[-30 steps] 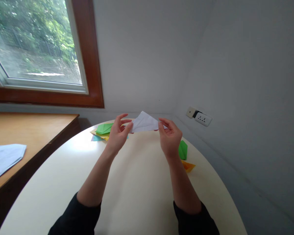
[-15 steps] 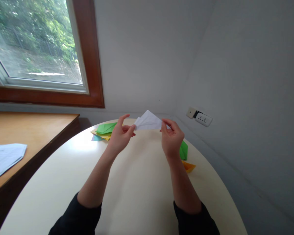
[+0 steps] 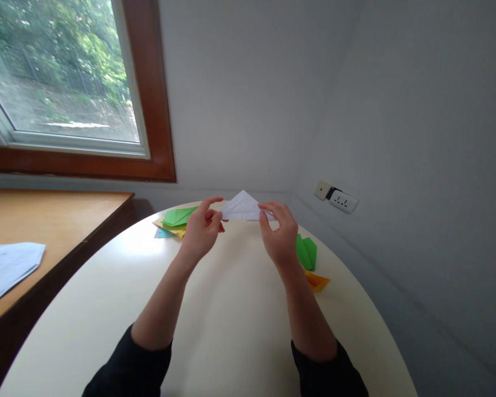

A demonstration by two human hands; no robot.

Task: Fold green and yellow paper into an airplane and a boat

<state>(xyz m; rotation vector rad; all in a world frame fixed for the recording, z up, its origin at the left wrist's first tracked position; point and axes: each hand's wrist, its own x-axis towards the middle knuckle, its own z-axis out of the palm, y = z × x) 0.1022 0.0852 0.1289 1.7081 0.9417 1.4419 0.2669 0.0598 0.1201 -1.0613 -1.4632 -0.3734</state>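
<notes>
A folded sheet of white paper (image 3: 242,206), shaped like a low triangle with its peak up, is held above the far part of the round table. My left hand (image 3: 204,227) pinches its left corner between thumb and fingers. On the other side, my right hand (image 3: 279,229) is closed on the paper's right part, thumb in front, with the corner sticking out past the fingertips. Crease lines run across the paper's face. Its back side is hidden from me.
Left of my left hand lies a stack of coloured papers with a green folded piece (image 3: 177,216) on top. A green folded paper (image 3: 307,252) and an orange folded paper (image 3: 319,282) lie by my right forearm. White sheets (image 3: 12,267) rest on the wooden desk (image 3: 66,212).
My right hand has shifted left along the white paper, uncovering more of the green piece behind it. The paper has moved slightly left, and its left side now looks smoother and more even.
</notes>
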